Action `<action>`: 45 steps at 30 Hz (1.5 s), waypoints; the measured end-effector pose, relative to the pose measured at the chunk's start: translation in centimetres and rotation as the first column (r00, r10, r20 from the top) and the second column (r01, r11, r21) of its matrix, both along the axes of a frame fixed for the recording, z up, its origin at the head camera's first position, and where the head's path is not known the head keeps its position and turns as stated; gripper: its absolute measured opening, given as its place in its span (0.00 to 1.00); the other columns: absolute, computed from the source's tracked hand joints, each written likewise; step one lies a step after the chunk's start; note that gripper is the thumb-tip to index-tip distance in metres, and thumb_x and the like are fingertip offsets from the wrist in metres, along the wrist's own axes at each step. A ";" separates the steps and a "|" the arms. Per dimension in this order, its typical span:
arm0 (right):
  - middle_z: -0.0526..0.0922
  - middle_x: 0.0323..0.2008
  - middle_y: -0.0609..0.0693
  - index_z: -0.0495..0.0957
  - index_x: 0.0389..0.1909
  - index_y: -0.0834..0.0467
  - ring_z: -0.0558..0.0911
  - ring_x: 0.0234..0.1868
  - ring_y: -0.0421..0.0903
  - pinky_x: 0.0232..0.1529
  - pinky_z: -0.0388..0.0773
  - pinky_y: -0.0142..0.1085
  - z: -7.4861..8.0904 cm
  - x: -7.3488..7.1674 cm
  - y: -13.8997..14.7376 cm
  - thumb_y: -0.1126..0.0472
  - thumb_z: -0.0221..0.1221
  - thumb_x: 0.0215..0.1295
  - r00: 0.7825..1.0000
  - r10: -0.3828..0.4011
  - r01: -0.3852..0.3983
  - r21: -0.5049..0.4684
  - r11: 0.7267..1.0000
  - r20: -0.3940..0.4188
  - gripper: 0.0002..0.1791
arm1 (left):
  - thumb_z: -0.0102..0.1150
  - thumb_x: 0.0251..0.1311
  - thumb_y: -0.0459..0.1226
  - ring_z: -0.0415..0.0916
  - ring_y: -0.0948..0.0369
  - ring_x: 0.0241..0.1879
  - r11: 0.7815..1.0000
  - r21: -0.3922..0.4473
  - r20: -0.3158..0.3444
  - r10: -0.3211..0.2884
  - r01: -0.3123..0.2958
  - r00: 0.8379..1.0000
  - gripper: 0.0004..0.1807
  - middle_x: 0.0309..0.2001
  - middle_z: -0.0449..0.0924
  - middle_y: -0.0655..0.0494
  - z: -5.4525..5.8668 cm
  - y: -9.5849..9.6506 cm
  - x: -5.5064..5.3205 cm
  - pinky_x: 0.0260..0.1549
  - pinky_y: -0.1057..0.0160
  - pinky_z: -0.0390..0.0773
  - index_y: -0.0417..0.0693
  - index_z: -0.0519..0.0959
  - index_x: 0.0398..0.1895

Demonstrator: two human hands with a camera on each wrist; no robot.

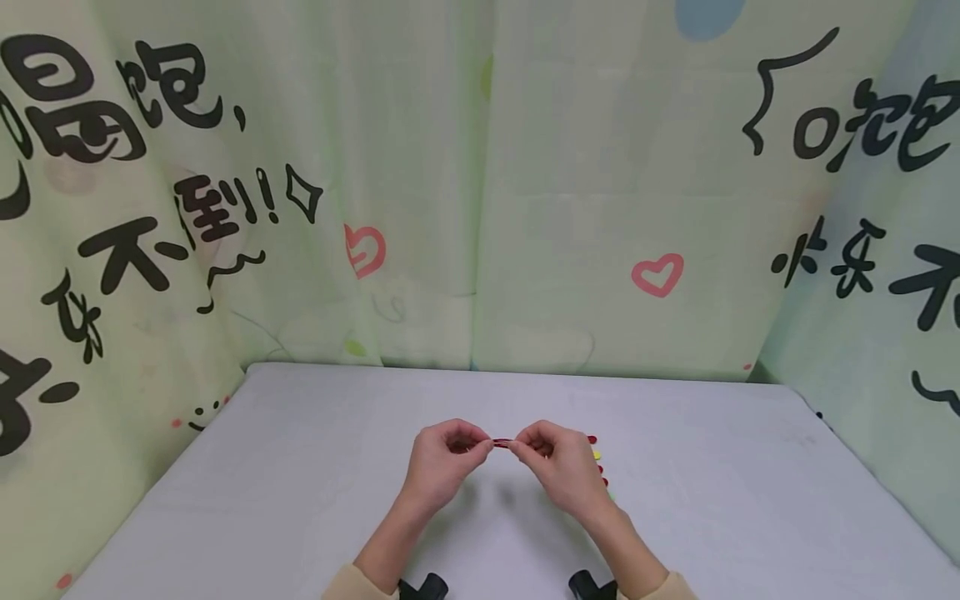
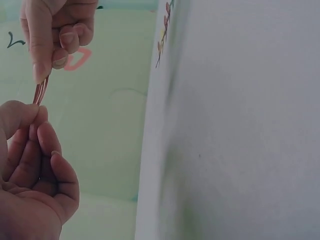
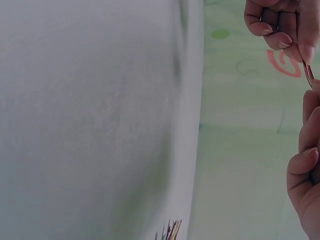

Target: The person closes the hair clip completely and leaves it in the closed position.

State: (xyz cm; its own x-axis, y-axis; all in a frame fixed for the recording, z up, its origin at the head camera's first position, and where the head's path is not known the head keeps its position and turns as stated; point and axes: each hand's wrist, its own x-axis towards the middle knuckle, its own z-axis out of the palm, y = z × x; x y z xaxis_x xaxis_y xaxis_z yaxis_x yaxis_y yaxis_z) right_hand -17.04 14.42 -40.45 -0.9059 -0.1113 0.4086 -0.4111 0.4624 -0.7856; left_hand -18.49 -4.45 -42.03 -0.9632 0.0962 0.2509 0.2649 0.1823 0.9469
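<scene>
Held up above the white table is a slim red strip (image 1: 501, 443) with lengthwise gaps, possibly a hair clip. My left hand (image 1: 447, 462) pinches one end of it between thumb and index finger. The other end is pinched by the thumb and index finger of my right hand (image 1: 564, 467). In the left wrist view the strip (image 2: 41, 91) spans the short gap between both fingertips, slightly bowed. Its ends are hidden under the fingers. The other fingers of both hands are curled in.
Beyond my right hand several small coloured pieces, including a yellow one (image 1: 597, 455), lie in a row on the white table (image 1: 300, 450), partly hidden. The left wrist view shows their slender, pointed shapes. Pale green printed curtains (image 1: 420, 183) enclose the table's back and sides.
</scene>
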 end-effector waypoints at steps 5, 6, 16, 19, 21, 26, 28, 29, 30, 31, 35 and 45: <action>0.77 0.23 0.38 0.84 0.33 0.53 0.72 0.22 0.37 0.22 0.68 0.29 -0.2 -0.2 -0.1 0.70 0.72 0.56 0.992 0.021 -0.016 0.042 0.999 -0.122 0.10 | 0.70 0.59 0.34 0.80 0.58 0.32 1.000 0.013 0.009 0.004 -0.004 1.000 0.03 0.30 0.84 0.56 -0.1 -0.1 -0.1 0.33 0.62 0.80 0.44 0.85 0.34; 0.77 0.24 0.37 0.85 0.33 0.53 0.72 0.22 0.37 0.22 0.68 0.29 -0.3 -0.2 -0.1 0.70 0.73 0.55 0.987 0.026 -0.017 0.057 0.998 -0.157 0.11 | 0.70 0.59 0.34 0.80 0.58 0.33 1.000 0.018 0.014 0.002 -0.002 1.000 0.03 0.30 0.84 0.56 -0.1 -0.1 -0.1 0.34 0.62 0.80 0.44 0.85 0.34; 0.79 0.28 0.37 0.85 0.34 0.55 0.72 0.25 0.33 0.24 0.72 0.29 -1.1 -0.7 0.0 0.74 0.74 0.50 0.935 0.077 -0.029 0.143 0.989 -0.345 0.14 | 0.71 0.59 0.35 0.80 0.58 0.34 0.998 0.052 0.035 -0.022 0.020 0.999 0.07 0.31 0.84 0.54 -0.2 -0.3 -0.2 0.34 0.62 0.78 0.41 0.85 0.36; 0.79 0.28 0.38 0.85 0.33 0.55 0.73 0.26 0.34 0.25 0.74 0.30 -1.2 -0.9 0.1 0.74 0.74 0.49 0.919 0.089 -0.033 0.151 0.988 -0.384 0.14 | 0.71 0.60 0.36 0.80 0.58 0.34 0.998 0.059 0.041 -0.034 0.032 0.999 0.07 0.32 0.84 0.54 -0.2 -0.3 -0.2 0.35 0.62 0.79 0.42 0.85 0.36; 0.79 0.28 0.39 0.85 0.33 0.55 0.74 0.26 0.36 0.24 0.75 0.32 -1.2 -1.0 0.2 0.75 0.74 0.49 0.910 0.098 -0.041 0.147 0.988 -0.403 0.15 | 0.71 0.61 0.36 0.80 0.58 0.35 0.997 0.058 0.041 -0.045 0.043 0.998 0.06 0.33 0.84 0.55 -0.2 -0.3 -0.3 0.36 0.62 0.79 0.43 0.85 0.37; 0.80 0.27 0.39 0.85 0.32 0.55 0.75 0.26 0.38 0.24 0.76 0.36 -1.2 -1.1 0.3 0.75 0.75 0.48 0.898 0.104 -0.043 0.148 0.988 -0.428 0.15 | 0.70 0.61 0.35 0.81 0.58 0.37 0.997 0.033 -0.006 -0.071 0.071 0.997 0.06 0.35 0.85 0.56 -0.4 -0.5 -0.5 0.38 0.62 0.79 0.45 0.85 0.40; 0.80 0.28 0.38 0.86 0.33 0.54 0.75 0.26 0.37 0.24 0.75 0.34 -1.1 -1.1 0.4 0.75 0.75 0.48 0.899 0.102 -0.040 0.152 0.988 -0.426 0.15 | 0.70 0.61 0.35 0.81 0.59 0.38 0.997 0.019 -0.024 -0.079 0.079 0.997 0.07 0.35 0.85 0.57 -0.4 -0.6 -0.6 0.39 0.62 0.78 0.45 0.84 0.41; 0.80 0.28 0.38 0.86 0.33 0.54 0.75 0.26 0.36 0.24 0.75 0.34 -1.0 -1.0 0.4 0.74 0.75 0.48 0.902 0.099 -0.038 0.152 0.988 -0.420 0.15 | 0.70 0.61 0.36 0.81 0.59 0.39 0.997 0.008 -0.031 -0.082 0.083 0.996 0.07 0.36 0.85 0.58 -0.4 -0.7 -0.7 0.40 0.62 0.78 0.46 0.84 0.41; 0.81 0.28 0.38 0.86 0.33 0.54 0.74 0.26 0.36 0.24 0.74 0.33 -0.9 -0.9 0.5 0.74 0.75 0.48 0.906 0.094 -0.033 0.153 0.988 -0.413 0.15 | 0.70 0.61 0.36 0.81 0.59 0.39 0.996 -0.003 -0.037 -0.085 0.085 0.996 0.08 0.36 0.85 0.58 -0.3 -0.8 -0.7 0.40 0.62 0.78 0.46 0.84 0.41; 0.81 0.28 0.38 0.86 0.33 0.54 0.74 0.26 0.35 0.25 0.74 0.32 -0.8 -0.9 0.6 0.74 0.75 0.47 0.910 0.087 -0.025 0.156 0.987 -0.406 0.15 | 0.70 0.61 0.37 0.81 0.60 0.40 0.996 -0.012 -0.042 -0.086 0.086 0.995 0.08 0.36 0.85 0.59 -0.3 -0.9 -0.7 0.41 0.61 0.77 0.47 0.84 0.42; 0.81 0.28 0.37 0.87 0.33 0.53 0.74 0.26 0.35 0.25 0.74 0.31 -0.3 -0.7 1.1 0.72 0.76 0.48 0.934 0.052 0.011 0.175 0.984 -0.353 0.14 | 0.69 0.62 0.38 0.80 0.60 0.43 0.997 -0.041 -0.053 -0.072 0.070 0.996 0.09 0.39 0.84 0.60 -0.1 -1.5 -0.8 0.42 0.59 0.77 0.48 0.84 0.44; 0.79 0.29 0.34 0.86 0.33 0.48 0.72 0.25 0.36 0.25 0.71 0.32 0.2 -0.2 3.6 0.69 0.74 0.53 0.984 -0.004 0.044 0.221 0.974 -0.176 0.13 | 0.69 0.63 0.38 0.78 0.60 0.45 0.997 -0.073 -0.055 -0.014 0.010 0.998 0.13 0.47 0.83 0.59 0.0 -3.0 -1.0 0.44 0.61 0.77 0.51 0.84 0.50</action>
